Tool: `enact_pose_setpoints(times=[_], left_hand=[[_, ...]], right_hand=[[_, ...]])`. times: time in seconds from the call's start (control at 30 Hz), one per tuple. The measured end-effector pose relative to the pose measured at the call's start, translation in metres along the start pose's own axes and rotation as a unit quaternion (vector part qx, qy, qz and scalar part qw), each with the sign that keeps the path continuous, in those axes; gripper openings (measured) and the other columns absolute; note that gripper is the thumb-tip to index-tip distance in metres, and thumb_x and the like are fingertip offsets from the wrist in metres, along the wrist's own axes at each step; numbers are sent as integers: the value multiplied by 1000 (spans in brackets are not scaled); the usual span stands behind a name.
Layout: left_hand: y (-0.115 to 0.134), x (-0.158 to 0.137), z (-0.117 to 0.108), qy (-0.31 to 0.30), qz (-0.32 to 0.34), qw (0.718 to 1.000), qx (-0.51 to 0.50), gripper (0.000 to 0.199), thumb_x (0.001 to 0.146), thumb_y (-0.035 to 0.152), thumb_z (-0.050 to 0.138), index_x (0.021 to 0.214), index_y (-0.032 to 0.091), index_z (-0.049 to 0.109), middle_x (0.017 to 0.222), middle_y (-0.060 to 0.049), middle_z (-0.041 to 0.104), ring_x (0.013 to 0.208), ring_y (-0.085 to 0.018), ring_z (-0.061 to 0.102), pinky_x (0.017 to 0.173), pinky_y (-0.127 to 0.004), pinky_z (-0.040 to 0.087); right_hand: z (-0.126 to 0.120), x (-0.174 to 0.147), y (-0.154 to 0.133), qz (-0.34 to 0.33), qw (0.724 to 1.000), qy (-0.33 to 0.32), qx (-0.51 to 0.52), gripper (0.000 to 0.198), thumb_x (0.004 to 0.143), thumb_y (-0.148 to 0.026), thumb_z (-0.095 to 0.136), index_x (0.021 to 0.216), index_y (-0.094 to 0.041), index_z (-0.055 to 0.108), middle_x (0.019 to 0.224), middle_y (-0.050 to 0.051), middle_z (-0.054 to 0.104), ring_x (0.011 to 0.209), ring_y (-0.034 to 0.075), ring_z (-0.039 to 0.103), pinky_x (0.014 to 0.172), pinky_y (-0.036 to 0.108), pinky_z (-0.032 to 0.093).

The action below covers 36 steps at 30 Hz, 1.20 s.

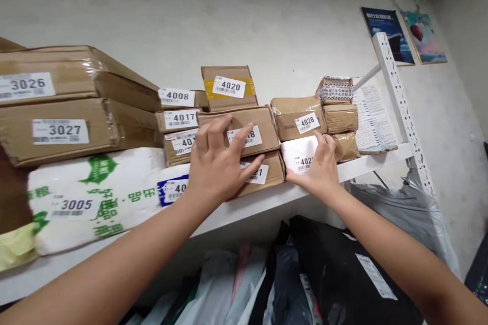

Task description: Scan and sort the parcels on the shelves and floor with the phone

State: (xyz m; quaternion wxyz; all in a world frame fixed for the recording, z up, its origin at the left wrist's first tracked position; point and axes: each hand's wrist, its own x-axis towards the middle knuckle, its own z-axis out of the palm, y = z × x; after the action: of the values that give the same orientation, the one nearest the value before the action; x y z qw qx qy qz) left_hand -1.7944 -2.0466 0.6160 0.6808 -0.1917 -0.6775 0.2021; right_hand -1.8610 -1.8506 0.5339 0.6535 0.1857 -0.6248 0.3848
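My left hand lies with fingers spread across the fronts of two stacked brown cardboard boxes, the upper box with a label ending in 8 and the lower box with one ending in 1. Its palm partly covers both labels. A small white box sits right of the lower one. My right hand spans its front, thumb at the lower left and fingers at the upper right edge. On top of the white box rests a taped brown box labelled 4028.
Boxes 3026 and 3027 are stacked at left above a white-green package. Box 4020 stands at the back. A white perforated post bounds the shelf; black bags lie below.
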Motion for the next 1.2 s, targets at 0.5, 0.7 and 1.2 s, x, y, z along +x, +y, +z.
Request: enact_pose_setpoints(times=[0.5,0.7,1.2], left_hand=[[-15,-9,1,-19,-34,999,-24,63,85,50,61,143,32,47,150,-14,36,140,-42,31,117,-61,27],[-10,-6,10,-32,-52,998,-34,61,85,51,60,141,31,47,151,-14,35,141,-42,29,117,-62,26],[-29,23,-17,-152,-22,987,-52,99,75,59,67,156,24,22,157,-15,31,148,-40,23,122,-59,22]], right_hand=[[-8,4,6,51,998,-21,19,102,57,-37,78,142,-22,22,131,17,34,128,40,42,107,59,40],[-5,1,-6,101,995,-7,9,102,56,-35,77,142,-20,25,129,18,33,127,41,40,109,58,38],[-28,42,-20,119,973,-151,-129,90,85,-60,59,149,-8,25,123,28,54,116,44,54,93,56,47]])
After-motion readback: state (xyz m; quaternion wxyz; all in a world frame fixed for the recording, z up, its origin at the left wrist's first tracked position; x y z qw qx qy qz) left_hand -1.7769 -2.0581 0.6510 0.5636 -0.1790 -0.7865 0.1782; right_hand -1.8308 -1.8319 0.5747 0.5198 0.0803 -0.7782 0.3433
